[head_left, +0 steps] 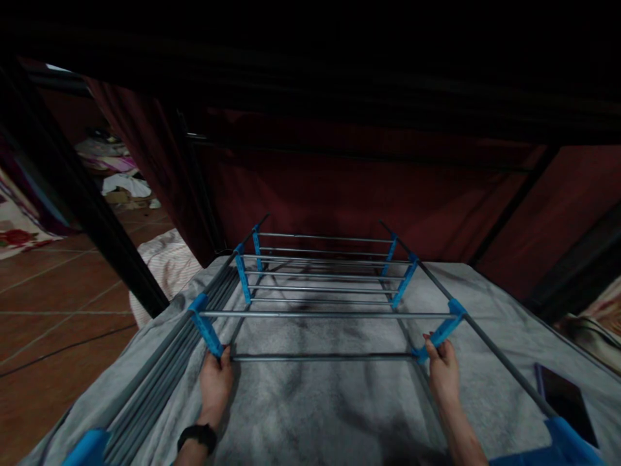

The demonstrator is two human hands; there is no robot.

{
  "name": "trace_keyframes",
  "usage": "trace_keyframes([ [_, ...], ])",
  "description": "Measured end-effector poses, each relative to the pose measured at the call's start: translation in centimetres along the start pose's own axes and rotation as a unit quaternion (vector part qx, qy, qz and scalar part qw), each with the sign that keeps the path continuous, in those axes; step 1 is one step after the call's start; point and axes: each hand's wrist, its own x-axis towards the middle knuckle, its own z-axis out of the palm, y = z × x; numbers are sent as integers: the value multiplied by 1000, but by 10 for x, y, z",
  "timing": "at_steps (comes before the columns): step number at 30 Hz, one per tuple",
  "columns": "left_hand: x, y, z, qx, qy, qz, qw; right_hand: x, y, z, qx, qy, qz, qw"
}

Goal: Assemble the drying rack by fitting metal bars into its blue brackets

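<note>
A rack frame of grey metal tubes and blue plastic connectors lies on a grey blanket, stretching away from me. My left hand, with a black watch on its wrist, is closed on the lower end of the near left connector. Across from it, my right hand pinches the matching right connector near its lower end. Between these two connectors run an upper and a lower crossbar. Farther back, two more pairs of connectors carry several crossbars. More blue pieces show at the bottom corners, partly cut off.
Several loose tubes lie along the left side rail. A dark phone rests at the right. Dark posts and red curtains surround the bed. Clothes are heaped on the tiled floor at left.
</note>
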Motion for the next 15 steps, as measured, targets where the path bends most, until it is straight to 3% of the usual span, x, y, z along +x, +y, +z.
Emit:
trace_keyframes([
  [6,-1,3,-3,-12,-10,-2,1000,-3,6,2,12,9,7,1000],
  [15,-1,1,1,-25,-9,-12,1000,8,-8,8,30,18,-3,999],
])
